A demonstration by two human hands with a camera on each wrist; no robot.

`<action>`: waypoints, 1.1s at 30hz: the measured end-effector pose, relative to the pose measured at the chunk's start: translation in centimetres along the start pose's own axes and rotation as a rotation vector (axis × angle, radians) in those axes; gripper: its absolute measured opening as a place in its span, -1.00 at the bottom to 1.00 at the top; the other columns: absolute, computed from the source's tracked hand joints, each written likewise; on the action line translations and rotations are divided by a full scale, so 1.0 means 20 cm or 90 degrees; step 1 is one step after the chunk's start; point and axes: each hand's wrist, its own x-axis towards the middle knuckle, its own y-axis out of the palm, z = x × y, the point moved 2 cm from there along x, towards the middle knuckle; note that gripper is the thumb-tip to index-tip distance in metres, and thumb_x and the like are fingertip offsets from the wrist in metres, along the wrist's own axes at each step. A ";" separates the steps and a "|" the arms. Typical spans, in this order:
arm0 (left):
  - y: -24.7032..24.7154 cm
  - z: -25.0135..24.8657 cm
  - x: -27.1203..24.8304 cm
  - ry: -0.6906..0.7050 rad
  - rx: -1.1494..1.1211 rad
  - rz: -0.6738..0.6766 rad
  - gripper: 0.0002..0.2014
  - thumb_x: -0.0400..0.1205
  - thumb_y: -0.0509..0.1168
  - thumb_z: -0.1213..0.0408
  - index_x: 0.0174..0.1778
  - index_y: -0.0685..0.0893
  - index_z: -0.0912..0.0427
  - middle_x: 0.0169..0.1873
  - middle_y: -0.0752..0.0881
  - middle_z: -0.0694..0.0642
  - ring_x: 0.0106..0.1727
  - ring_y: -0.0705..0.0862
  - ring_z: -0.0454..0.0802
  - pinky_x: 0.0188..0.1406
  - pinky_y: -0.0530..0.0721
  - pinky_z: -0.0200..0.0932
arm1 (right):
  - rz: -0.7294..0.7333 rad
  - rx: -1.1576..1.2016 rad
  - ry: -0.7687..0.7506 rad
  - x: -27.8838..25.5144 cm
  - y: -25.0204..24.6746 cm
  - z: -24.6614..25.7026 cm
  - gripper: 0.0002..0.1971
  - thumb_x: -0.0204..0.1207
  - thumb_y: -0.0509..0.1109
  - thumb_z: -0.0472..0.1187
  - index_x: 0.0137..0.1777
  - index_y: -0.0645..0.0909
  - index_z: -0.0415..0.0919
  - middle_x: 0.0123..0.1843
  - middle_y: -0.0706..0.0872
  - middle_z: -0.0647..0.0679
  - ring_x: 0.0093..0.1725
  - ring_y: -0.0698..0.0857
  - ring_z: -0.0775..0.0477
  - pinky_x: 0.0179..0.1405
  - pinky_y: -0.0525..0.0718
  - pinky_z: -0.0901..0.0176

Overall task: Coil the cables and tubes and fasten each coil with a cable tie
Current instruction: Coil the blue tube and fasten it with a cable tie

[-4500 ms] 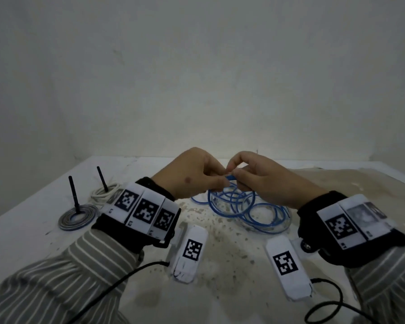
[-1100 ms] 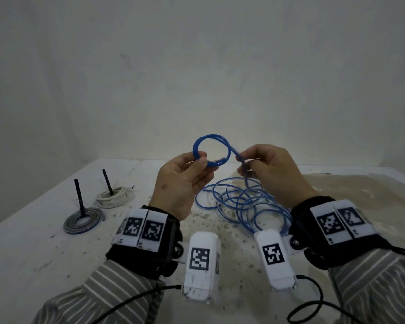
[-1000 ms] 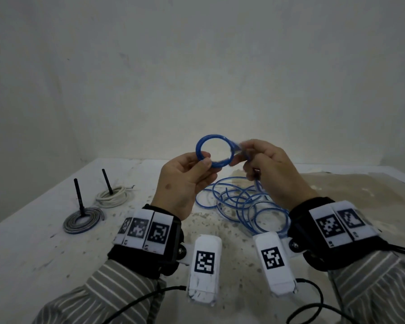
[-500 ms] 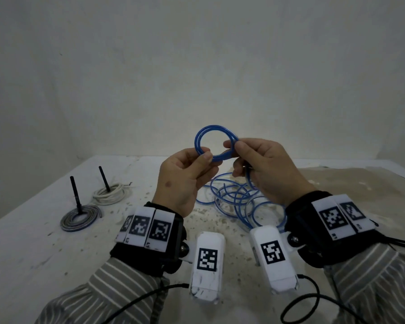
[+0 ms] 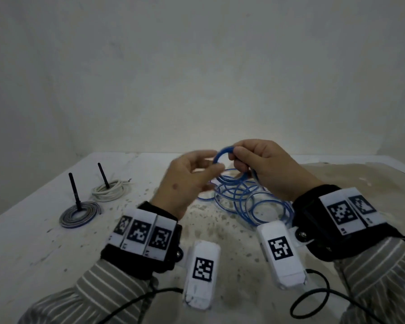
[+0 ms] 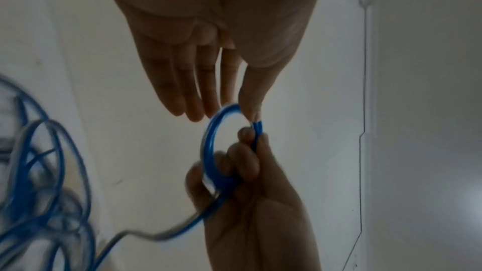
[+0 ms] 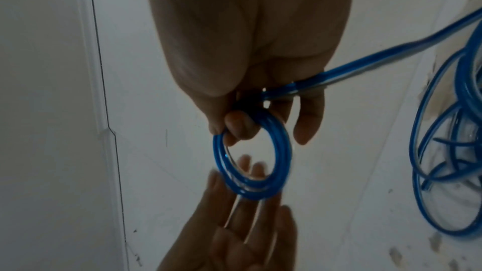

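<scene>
A small coil of blue tube (image 5: 216, 159) is held up above the table. My right hand (image 5: 240, 160) pinches it between thumb and fingers, as the right wrist view shows at the coil (image 7: 280, 151) under my right hand (image 7: 258, 118). My left hand (image 5: 208, 167) is beside the coil with fingers straight. In the left wrist view the left hand's (image 6: 208, 102) thumb tip touches the coil's (image 6: 208, 141) top edge without gripping. The rest of the blue tube (image 5: 250, 202) trails from the right hand into loose loops on the table.
At the left of the white speckled table (image 5: 33, 253), a grey coiled cable (image 5: 78, 213) and a white coiled cable (image 5: 109, 189) each lie around a black upright peg. A wall stands close behind. Black camera leads (image 5: 313, 295) lie near the front edge.
My left hand has let go of the small coil and straightened its fingers. The right hand now holds the coil alone, and both hands sit slightly lower.
</scene>
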 end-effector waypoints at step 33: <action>0.11 0.08 -0.03 -0.108 -0.197 0.028 -0.91 0.52 0.33 0.51 -0.20 0.68 0.25 -0.41 0.79 0.09 -0.33 0.79 -0.05 -0.31 0.74 -0.26 | -0.067 0.154 0.000 0.00 -0.05 0.03 -0.84 0.56 0.25 -0.45 -0.07 0.67 -0.32 -0.39 0.75 -0.06 -0.44 0.68 0.05 -0.32 0.72 0.28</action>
